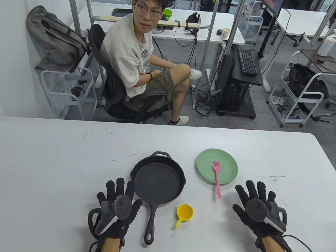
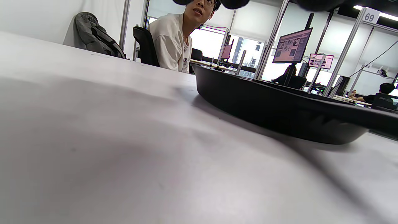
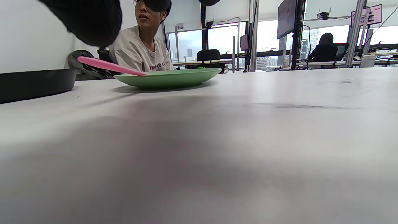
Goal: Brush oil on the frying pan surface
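Note:
A black cast-iron frying pan (image 1: 158,182) sits on the white table, its handle (image 1: 151,224) pointing toward me; its side shows in the left wrist view (image 2: 279,112). A pink silicone brush (image 1: 216,178) lies across a green plate (image 1: 228,164), handle hanging over the near rim; both show in the right wrist view, brush (image 3: 105,66) and plate (image 3: 169,77). A small yellow cup of oil (image 1: 185,212) stands right of the pan handle. My left hand (image 1: 118,199) lies flat and empty just left of the pan. My right hand (image 1: 256,198) lies flat and empty below the plate.
The table's far edge (image 1: 168,126) runs across the middle of the table view. Beyond it a person sits on an office chair (image 1: 115,86), with carts and desks behind.

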`<state>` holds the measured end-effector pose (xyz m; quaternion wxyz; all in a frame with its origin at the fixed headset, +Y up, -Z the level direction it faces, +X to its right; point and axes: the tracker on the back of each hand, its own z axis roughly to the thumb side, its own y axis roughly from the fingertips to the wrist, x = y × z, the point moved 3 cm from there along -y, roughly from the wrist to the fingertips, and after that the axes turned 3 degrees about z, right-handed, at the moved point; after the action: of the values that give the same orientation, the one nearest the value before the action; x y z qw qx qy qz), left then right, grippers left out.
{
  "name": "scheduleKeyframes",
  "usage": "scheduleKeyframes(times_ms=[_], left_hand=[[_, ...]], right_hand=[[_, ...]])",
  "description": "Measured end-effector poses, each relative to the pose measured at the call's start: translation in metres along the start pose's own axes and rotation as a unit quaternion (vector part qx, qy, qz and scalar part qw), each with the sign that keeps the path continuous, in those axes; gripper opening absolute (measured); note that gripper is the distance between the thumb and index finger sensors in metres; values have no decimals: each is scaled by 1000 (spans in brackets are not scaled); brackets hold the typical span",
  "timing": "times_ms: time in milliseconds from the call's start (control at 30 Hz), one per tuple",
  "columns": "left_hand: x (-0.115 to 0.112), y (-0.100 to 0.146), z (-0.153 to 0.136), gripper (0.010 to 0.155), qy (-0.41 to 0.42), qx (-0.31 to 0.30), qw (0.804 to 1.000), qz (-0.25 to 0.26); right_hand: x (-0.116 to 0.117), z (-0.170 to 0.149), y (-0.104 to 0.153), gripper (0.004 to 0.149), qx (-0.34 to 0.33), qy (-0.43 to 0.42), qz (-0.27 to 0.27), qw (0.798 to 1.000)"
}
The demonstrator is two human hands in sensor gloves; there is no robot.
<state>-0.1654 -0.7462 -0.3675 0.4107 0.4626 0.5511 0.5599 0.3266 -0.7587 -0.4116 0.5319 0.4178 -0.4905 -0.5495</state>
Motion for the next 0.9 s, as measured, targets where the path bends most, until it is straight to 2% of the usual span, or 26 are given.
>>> scheduleKeyframes(times_ms=[167, 333, 433, 700, 900], left_hand=[[2, 1, 0, 77, 4, -1, 1000, 2], [0, 1, 2, 77, 2, -3, 1000, -4], [1, 1, 3, 77, -1, -4, 1000, -2], [0, 2, 2, 76, 1, 0, 1000, -6], [1, 3, 1, 76, 2, 6, 1000, -11]], right_hand=[[-7, 6, -4, 74, -19, 5, -17, 1000], [-17, 24, -26, 72, -49, 84, -26, 995], [-17, 34, -39, 73, -63, 103, -25, 992], [-1, 58, -74, 76, -95, 155, 1, 983], [13, 69, -87, 70, -127, 154, 4, 980]])
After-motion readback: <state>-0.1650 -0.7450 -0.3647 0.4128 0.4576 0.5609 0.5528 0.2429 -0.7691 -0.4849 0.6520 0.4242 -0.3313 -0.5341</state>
